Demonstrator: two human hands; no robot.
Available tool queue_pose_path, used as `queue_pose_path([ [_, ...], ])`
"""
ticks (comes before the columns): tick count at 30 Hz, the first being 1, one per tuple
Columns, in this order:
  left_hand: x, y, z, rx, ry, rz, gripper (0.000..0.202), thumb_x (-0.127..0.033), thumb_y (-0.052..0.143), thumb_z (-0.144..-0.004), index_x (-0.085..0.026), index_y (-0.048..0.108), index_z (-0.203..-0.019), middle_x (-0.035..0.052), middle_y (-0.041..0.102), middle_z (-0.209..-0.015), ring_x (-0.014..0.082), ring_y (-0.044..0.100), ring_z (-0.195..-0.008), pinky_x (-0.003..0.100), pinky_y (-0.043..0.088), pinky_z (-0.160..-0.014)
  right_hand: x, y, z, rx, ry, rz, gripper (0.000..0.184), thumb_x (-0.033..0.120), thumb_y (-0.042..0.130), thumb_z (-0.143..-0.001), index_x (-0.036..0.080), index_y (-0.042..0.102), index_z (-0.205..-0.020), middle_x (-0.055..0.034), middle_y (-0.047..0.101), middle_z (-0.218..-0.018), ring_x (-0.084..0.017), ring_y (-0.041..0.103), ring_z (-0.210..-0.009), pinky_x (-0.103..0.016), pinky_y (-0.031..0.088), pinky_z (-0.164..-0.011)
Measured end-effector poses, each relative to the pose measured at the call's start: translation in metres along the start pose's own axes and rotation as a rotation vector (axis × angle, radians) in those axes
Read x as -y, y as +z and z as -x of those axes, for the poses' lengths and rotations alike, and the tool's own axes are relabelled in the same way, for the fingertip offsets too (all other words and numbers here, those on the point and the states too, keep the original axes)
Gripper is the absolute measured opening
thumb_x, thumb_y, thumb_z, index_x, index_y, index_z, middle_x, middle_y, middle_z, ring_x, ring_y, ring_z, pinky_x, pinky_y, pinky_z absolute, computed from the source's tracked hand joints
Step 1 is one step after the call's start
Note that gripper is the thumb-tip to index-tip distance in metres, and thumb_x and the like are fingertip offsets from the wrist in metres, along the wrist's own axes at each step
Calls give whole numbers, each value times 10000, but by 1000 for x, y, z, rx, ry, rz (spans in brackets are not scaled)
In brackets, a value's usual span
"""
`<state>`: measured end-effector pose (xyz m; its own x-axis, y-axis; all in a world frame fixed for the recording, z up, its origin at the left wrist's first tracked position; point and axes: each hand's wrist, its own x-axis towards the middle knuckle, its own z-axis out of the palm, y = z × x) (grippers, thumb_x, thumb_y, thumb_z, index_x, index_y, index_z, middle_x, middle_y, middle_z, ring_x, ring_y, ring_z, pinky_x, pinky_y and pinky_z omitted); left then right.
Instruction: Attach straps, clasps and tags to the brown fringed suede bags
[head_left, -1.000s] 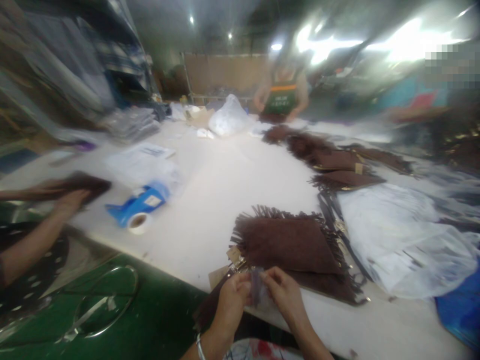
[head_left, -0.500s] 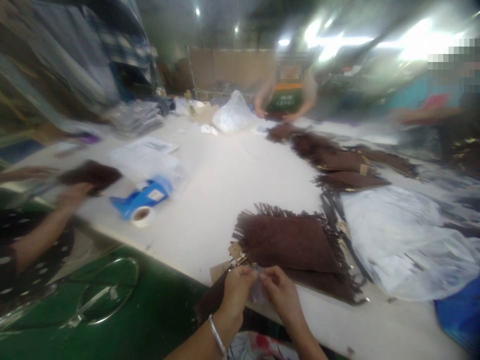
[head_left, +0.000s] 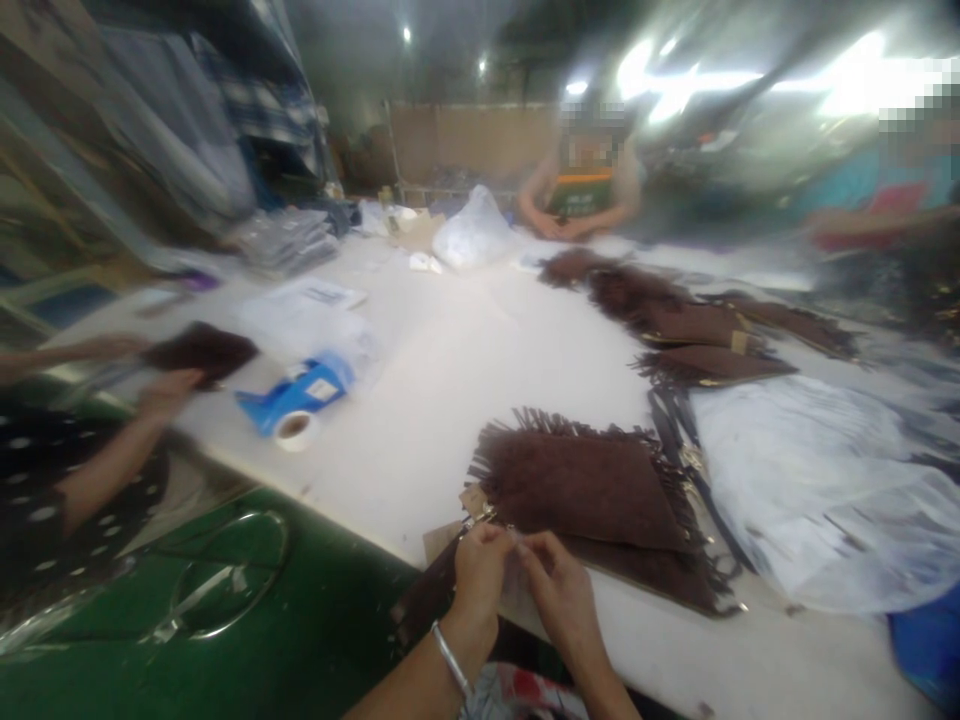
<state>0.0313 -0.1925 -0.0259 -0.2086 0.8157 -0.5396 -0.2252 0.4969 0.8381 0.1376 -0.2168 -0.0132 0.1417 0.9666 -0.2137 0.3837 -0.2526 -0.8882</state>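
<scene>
My left hand (head_left: 478, 570) and my right hand (head_left: 559, 590) meet at the table's near edge, fingertips pinched close together. Between them hangs a small piece of clear plastic (head_left: 516, 585), blurred, gripped by both hands. Just beyond my fingers lies a dark brown fringed bag (head_left: 577, 485), flat on another brown piece. Gold-coloured metal hardware (head_left: 480, 512) and a tan tag (head_left: 472, 498) sit beside my left fingertips. A second tan card (head_left: 441, 542) and a dark brown strip or panel (head_left: 427, 598) show left of that hand, partly over the edge.
More brown fringed bags (head_left: 709, 362) lie at the right back, near a clear plastic bag (head_left: 817, 490). A tape roll (head_left: 294, 430) and blue tape dispenser (head_left: 304, 392) stand left. A co-worker's hand (head_left: 169, 390) touches a brown piece (head_left: 201, 350). Two people are across the table.
The view has shifted slightly, so things appear a little further right. My hands stay pinched together on the plastic. The far person's hands have come closer together.
</scene>
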Motion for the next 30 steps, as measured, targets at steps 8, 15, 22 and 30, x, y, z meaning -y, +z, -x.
queue_pose_path([
  [8,-3,0,2,11,20,38,98,-221,637,-575,-167,562,-607,-16,574,-569,122,496,-550,254,371,-562,2,1,3,-21,25,-43,306,487,511,-831,203,615,-781,-18,672,-706,-176,594,-641,-238,414,-598],
  [15,6,-9,2,74,-9,78,304,-416,696,-644,-140,641,-756,42,648,-702,163,568,-630,280,421,-612,-12,3,-3,-30,146,-202,358,565,562,-750,208,563,-719,39,538,-515,-137,488,-465,-234,363,-463],
  [22,11,-16,0,185,-64,83,385,-411,738,-623,-133,671,-880,67,679,-803,166,592,-656,271,425,-604,-14,3,-5,2,182,-285,416,611,584,-732,200,598,-792,31,545,-522,-130,476,-446,-227,370,-430],
  [30,-6,-8,8,185,-115,87,330,-335,774,-579,-126,668,-812,53,675,-743,150,586,-618,264,428,-603,-26,4,-11,-16,193,-261,394,582,594,-743,188,593,-743,48,492,-479,-117,438,-432,-214,345,-422],
])
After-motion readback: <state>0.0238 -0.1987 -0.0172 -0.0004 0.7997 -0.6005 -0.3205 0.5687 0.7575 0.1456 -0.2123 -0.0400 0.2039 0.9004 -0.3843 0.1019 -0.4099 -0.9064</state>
